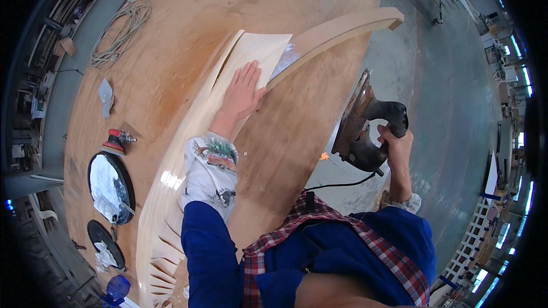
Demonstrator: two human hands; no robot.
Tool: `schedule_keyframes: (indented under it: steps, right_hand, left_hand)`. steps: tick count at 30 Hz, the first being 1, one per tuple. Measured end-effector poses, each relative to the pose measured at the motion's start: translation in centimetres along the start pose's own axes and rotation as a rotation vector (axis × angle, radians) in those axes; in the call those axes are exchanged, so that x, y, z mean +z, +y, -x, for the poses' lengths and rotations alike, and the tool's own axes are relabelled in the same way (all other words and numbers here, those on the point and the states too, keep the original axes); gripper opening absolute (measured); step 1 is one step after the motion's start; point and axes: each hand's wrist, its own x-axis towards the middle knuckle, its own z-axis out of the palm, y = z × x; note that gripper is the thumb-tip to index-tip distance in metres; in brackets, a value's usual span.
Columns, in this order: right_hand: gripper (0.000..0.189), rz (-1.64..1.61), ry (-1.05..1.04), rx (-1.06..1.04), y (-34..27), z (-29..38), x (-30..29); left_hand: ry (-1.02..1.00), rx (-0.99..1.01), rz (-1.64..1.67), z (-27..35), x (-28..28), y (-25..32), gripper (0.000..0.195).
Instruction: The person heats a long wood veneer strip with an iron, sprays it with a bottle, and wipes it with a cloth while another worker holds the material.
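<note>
My left hand [243,93] lies flat, palm down, on a pale wood veneer sheet [261,53] that covers part of a curved wooden piece [342,28]. Beyond the sheet's far end, the bare curved piece shows a whitish smear, perhaps glue, and runs out past the table edge. Along the near stretch, the veneer's edge is cut into several slits and strips. In my right hand [396,143] is an electric clothes iron [368,130], gripped by its dark handle. It is tilted up on its side, off the table's right edge, with its soleplate turned to the left.
On the wooden table [295,145], a red pneumatic sander [113,142] stands left, near a black tub of white paste [109,188] and a dark lid [102,244] with a white rag. A coiled cable [117,36] lies at the far left. The iron's cord [338,185] trails towards me.
</note>
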Motion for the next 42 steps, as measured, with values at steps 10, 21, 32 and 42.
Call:
schedule_keyframes:
  steps: [10, 21, 32, 42]
  right_hand:
    - [0.009, 0.042, 0.054, 0.06, 1.3, -5.1, 0.2]
    - [0.007, 0.017, 0.015, 0.014, 1.7, -7.0, 0.8]
    - [0.008, -0.014, 0.031, 0.007, 1.1, -6.3, 1.0]
    - [0.004, 0.01, -0.023, 0.0, 0.0, -5.3, 1.6]
  left_hand:
    - [-0.156, 0.276, 0.098, -6.2, 0.1, -2.0, 0.058]
    - [-0.153, 0.142, 0.135, -6.7, -0.2, 0.1, 0.073]
    - [-0.278, 0.194, 0.529, 0.5, -3.8, 1.1, 0.083]
    - [-0.086, 0.028, 0.07, -7.3, 0.7, -0.2, 0.078]
